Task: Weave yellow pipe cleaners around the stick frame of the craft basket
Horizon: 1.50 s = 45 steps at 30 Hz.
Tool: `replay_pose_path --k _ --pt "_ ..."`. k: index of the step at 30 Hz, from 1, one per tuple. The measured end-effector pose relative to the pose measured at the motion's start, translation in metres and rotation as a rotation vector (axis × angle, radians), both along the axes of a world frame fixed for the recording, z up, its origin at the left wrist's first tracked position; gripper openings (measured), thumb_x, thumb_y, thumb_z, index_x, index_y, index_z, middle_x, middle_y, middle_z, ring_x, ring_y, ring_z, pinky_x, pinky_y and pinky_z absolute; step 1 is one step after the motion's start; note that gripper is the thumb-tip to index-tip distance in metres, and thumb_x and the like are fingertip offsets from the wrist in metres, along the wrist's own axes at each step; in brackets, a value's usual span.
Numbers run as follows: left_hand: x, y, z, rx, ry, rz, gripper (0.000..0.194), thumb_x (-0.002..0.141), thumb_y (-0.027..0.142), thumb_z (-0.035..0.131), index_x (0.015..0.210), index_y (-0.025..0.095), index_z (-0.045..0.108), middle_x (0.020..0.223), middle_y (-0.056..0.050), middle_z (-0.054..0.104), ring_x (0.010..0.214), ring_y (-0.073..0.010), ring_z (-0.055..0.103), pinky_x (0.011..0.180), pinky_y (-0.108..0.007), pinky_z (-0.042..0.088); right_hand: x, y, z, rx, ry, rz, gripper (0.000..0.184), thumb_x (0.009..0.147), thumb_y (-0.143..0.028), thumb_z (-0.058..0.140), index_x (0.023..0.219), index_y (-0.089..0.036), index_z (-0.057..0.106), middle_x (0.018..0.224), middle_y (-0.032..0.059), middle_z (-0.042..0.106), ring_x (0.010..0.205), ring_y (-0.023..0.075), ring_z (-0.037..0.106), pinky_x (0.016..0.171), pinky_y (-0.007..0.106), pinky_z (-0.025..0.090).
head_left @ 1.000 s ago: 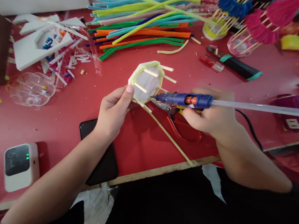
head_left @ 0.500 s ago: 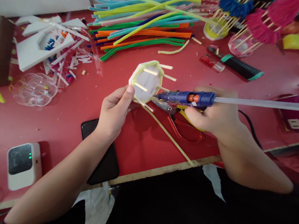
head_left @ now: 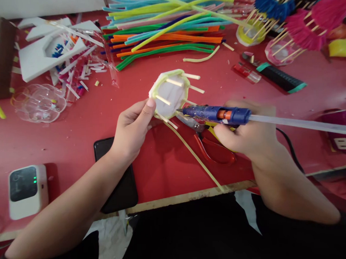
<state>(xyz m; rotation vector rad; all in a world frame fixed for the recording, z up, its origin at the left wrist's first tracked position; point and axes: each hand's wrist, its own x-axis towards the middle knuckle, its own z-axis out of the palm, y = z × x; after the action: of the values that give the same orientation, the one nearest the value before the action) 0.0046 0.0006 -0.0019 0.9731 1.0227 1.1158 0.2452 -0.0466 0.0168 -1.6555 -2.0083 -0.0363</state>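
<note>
My left hand pinches the edge of a white foam octagon, tilted up above the table. Short wooden sticks stand out from its face, and a pale yellow pipe cleaner runs around its rim. The loose end of that pipe cleaner hangs down toward the table's front edge. My right hand is wrapped around a blue glue gun, whose nozzle is at the octagon's lower right rim. A long clear glue stick sticks out of the gun's back. Red-handled pliers lie beneath, partly hidden.
Bundled coloured pipe cleaners lie at the back. White foam scraps and a clear plastic tray are at left. A phone lies under my left forearm. A utility knife and pink fringed stick model are at right.
Almost nothing differs. The octagon stays in my left hand, and the glue gun keeps its nozzle at the rim with only a very slight shift.
</note>
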Motion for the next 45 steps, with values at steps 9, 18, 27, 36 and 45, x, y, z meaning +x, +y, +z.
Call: replay_pose_path --k 9,18,27,36,45 --pt "0.0009 0.0004 -0.0009 -0.011 -0.006 0.021 0.03 0.081 0.052 0.082 0.079 0.022 0.078 0.082 -0.002 0.077 0.096 -0.0217 0.077 0.086 -0.036 0.066 -0.0038 -0.0012 -0.0012 -0.025 0.005 0.011 0.028 0.06 -0.027 0.055 0.066 -0.025 0.028 0.054 -0.0012 0.04 0.05 0.0142 0.036 0.047 0.03 0.023" --pt "0.0012 0.0001 0.0 -0.013 0.002 0.03 0.032 0.079 0.053 0.083 0.079 0.021 0.077 0.084 -0.001 0.077 0.096 -0.0209 0.076 0.087 -0.036 0.065 -0.0053 -0.0015 0.0015 -0.015 0.013 0.012 0.029 0.061 -0.027 0.055 0.066 -0.026 0.027 0.053 -0.0015 0.036 0.049 0.0138 0.031 0.046 0.03 0.022" --pt "0.0007 0.0002 0.0011 -0.01 0.008 0.02 0.033 0.082 0.054 0.08 0.081 0.022 0.076 0.085 -0.002 0.079 0.091 -0.0187 0.076 0.083 -0.033 0.065 -0.003 -0.0006 -0.0002 -0.018 0.006 -0.005 0.031 0.059 -0.029 0.056 0.065 -0.025 0.026 0.054 -0.0016 0.036 0.051 0.0131 0.031 0.047 0.03 0.023" --pt "0.0015 0.0008 0.0018 -0.008 0.01 0.045 0.027 0.085 0.049 0.078 0.082 0.023 0.077 0.082 -0.001 0.076 0.089 -0.0186 0.076 0.082 -0.034 0.065 -0.0027 -0.0006 -0.0023 0.001 0.023 -0.037 0.029 0.061 -0.026 0.058 0.066 -0.026 0.029 0.057 -0.0012 0.039 0.052 0.0144 0.033 0.049 0.031 0.026" --pt "0.0004 0.0065 0.0045 -0.118 -0.091 0.075 0.018 0.09 0.039 0.074 0.083 0.023 0.074 0.085 0.0 0.076 0.084 -0.0157 0.075 0.082 -0.033 0.066 -0.0028 -0.0024 0.0018 -0.02 0.081 -0.012 0.024 0.064 -0.023 0.057 0.067 -0.026 0.034 0.059 -0.0022 0.039 0.053 0.0148 0.035 0.05 0.032 0.027"
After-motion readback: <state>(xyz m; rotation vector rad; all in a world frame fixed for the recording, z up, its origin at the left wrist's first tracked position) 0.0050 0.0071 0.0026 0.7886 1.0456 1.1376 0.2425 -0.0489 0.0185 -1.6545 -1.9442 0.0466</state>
